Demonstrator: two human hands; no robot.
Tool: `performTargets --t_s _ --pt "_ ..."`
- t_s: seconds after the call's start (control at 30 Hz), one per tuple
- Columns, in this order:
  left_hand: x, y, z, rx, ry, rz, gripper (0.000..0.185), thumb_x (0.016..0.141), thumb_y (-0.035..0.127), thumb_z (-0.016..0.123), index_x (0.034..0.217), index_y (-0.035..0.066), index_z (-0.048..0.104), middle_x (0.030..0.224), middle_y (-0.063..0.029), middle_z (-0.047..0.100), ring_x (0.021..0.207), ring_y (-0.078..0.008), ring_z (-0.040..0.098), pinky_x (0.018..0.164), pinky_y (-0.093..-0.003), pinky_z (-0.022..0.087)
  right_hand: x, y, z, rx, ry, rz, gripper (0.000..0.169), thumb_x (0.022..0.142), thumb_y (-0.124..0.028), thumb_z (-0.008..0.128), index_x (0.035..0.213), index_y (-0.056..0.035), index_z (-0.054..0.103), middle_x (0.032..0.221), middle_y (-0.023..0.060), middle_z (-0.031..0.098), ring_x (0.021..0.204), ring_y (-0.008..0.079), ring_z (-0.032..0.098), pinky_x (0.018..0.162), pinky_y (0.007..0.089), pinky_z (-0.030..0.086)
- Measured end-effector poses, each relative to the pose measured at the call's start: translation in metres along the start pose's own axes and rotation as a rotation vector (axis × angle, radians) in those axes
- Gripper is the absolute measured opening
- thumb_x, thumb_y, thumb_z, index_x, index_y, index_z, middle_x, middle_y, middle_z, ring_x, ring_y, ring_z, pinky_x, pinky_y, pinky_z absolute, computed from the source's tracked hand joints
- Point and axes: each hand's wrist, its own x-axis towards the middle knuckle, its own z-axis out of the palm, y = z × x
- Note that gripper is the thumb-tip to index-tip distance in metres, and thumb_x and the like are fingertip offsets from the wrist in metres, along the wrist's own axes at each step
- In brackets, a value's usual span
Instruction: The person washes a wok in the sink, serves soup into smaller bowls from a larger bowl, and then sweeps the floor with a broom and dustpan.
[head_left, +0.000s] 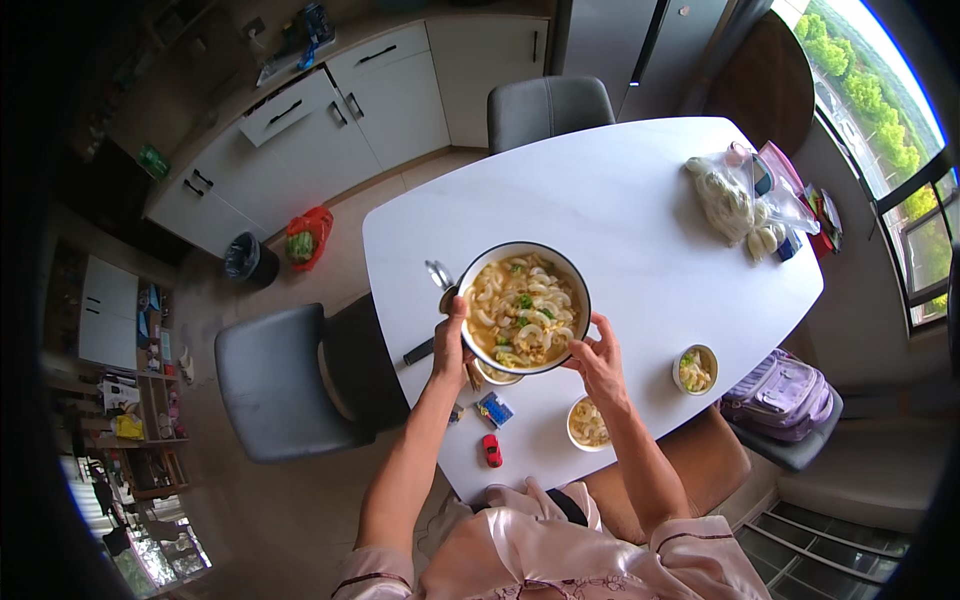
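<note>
Between my left hand and my right hand is a large white bowl with a dark rim. It holds macaroni soup with bits of green vegetable and what looks like egg. Each hand grips one side, and the bowl appears raised over the table. Partly hidden beneath it is a smaller bowl. Another small bowl of macaroni stands beside my right forearm, and a third small bowl sits farther right. A shiny metal object shows at the large bowl's left edge; its kind is unclear.
The white table carries a red toy car, a blue toy piece, a black handle and plastic bags of food. Chairs surround it; one bears a purple backpack. A cabinet drawer stands ajar.
</note>
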Motion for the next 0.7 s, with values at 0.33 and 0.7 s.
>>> performTargets --t_s 0.33,0.7 --pt "0.065 -0.008 -0.007 -0.002 0.162 0.038 0.075 0.084 0.065 0.039 0.101 -0.007 0.053 0.084 -0.0183 0.066 0.034 -0.0014 0.026 0.032 -0.0175 0.017 0.136 0.021 -0.08 0.027 0.131 -0.024 0.041 0.085 -0.004 0.05 0.122 -0.0062 0.032 0.1 0.0155 0.06 0.086 0.0209 0.062 0.07 0.0336 0.054" --pt "-0.061 -0.024 -0.1 -0.01 0.605 0.087 0.025 0.094 0.033 0.045 0.086 0.01 0.047 0.061 -0.0131 0.059 0.031 -0.0026 0.026 0.03 -0.0185 0.017 0.266 0.058 -0.111 0.059 0.177 -0.049 0.049 0.087 -0.01 0.054 0.127 -0.0019 0.026 0.095 0.0176 0.058 0.08 0.0232 0.063 0.071 0.035 0.054"
